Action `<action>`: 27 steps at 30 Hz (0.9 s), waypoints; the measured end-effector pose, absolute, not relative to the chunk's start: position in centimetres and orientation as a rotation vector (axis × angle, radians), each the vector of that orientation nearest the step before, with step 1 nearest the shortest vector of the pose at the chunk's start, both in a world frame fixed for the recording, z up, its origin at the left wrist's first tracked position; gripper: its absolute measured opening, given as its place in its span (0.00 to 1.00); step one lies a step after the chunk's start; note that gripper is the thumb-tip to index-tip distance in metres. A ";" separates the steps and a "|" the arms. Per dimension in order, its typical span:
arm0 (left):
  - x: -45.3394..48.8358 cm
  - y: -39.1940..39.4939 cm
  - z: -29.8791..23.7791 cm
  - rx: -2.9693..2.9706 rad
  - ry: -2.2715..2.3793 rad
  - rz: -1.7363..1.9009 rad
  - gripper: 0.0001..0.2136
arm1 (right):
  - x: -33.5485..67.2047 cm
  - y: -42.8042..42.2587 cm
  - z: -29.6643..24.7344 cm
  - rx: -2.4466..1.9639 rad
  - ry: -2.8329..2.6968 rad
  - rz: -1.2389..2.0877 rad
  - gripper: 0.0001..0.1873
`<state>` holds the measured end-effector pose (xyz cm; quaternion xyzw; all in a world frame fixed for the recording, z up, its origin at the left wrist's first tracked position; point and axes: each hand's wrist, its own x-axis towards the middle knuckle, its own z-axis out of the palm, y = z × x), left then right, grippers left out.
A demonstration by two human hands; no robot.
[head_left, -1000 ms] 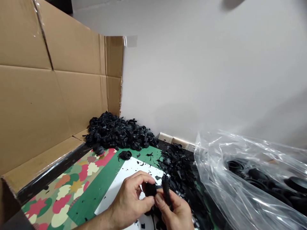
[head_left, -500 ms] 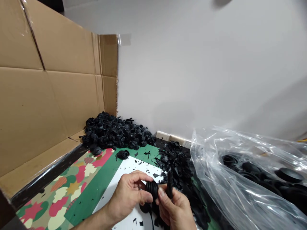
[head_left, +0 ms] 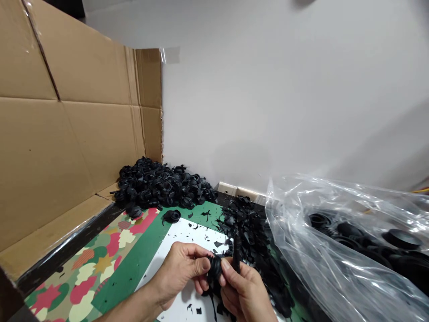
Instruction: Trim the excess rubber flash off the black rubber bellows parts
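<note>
Between my two hands is a black ribbed rubber bellows (head_left: 214,267), held above a white sheet (head_left: 177,250). My left hand (head_left: 182,273) pinches its left side with thumb and fingers. My right hand (head_left: 243,286) grips the right side between thumb and forefinger. A dark slim tool (head_left: 237,250) stands upright in that same right hand; its kind is hard to make out. Below the bellows a thin black strip (head_left: 213,306) hangs down. One loose black ribbed piece (head_left: 172,216) lies at the sheet's far left corner.
A heap of black ribbed rubber pieces (head_left: 164,183) lies against the cardboard (head_left: 100,138) and wall. Black scraps (head_left: 250,228) pile up right of the sheet. At the right, a clear plastic bag (head_left: 301,241) holds more black rubber parts (head_left: 402,239). Green and patterned sheets cover the left.
My left thumb has shifted up and over the bellows, which has turned slightly in my fingers. The right hand keeps its hold, almost unmoved. The view has shifted a little.
</note>
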<state>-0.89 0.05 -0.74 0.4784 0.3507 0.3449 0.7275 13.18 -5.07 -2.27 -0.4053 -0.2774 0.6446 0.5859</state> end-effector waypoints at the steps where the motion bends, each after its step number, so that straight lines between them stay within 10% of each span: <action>1: -0.9 0.0 -0.8 1.063 0.769 0.753 0.25 | 13.2 -5.1 -2.3 -0.946 -0.642 1.499 0.25; 27: -0.7 -0.3 -0.7 1.166 0.857 0.944 0.14 | 13.2 -5.1 -4.0 -1.078 -0.763 1.234 0.25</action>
